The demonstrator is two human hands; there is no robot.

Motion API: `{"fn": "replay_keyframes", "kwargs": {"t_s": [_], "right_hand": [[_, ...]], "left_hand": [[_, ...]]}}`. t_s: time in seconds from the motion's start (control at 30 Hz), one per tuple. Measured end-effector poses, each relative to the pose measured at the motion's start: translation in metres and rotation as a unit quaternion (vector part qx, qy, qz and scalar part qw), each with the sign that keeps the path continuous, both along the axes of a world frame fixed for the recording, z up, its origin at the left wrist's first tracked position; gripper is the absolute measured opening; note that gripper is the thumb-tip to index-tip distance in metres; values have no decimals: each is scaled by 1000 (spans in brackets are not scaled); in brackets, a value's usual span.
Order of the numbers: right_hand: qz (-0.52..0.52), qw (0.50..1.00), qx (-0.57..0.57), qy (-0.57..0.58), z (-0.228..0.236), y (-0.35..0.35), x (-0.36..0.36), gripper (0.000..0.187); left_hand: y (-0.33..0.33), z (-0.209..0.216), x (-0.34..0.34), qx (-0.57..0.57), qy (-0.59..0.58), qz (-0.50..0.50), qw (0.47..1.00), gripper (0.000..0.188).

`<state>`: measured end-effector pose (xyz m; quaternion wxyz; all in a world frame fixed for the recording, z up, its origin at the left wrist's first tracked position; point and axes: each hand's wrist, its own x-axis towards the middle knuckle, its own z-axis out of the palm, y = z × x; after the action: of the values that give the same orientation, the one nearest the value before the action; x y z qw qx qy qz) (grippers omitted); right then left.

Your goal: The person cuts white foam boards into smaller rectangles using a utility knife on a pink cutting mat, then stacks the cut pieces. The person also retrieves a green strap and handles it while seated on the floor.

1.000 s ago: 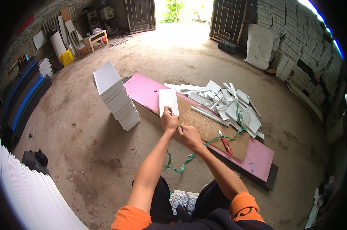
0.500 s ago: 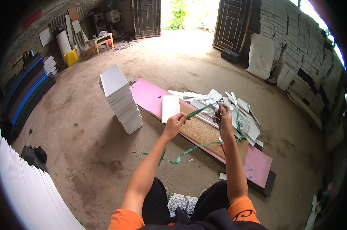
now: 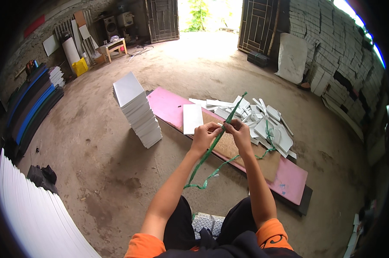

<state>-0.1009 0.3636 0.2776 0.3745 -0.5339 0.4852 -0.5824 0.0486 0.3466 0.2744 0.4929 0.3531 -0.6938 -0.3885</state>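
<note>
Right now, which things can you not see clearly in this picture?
- Head view: how the fingertips of the left hand and right hand grip the green strap; too small, fingers cover it.
- Pink board: middle hidden under white pieces.
- White sheets: cut by the lower-left edge.

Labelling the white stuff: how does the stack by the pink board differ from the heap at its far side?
The stack is tidy, sheets squared up and piled tall; the heap is loose offcuts lying at all angles, low and spread out. The stack stands on the floor; the heap lies partly on the pink board. Both are white sheet pieces.
</note>
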Motion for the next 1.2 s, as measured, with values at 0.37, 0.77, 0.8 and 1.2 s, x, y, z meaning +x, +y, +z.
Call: {"fn": "replay_keyframes", "kwargs": {"t_s": [0.37, 0.77, 0.8, 1.2], "right_hand": [[-7, 999, 16, -43, 4, 3, -16, 15], [36, 997, 26, -63, 1, 1, -8, 18], [38, 996, 27, -70, 2, 2, -9, 18], [48, 953, -6, -300, 0, -2, -16, 19]], "left_hand": [[-16, -14, 0, 103, 94, -31, 990, 21], [-10, -14, -10, 124, 99, -82, 984, 22], [-10, -14, -10, 135, 94, -87, 982, 22], [-10, -14, -4, 140, 47, -119, 982, 21]]}}
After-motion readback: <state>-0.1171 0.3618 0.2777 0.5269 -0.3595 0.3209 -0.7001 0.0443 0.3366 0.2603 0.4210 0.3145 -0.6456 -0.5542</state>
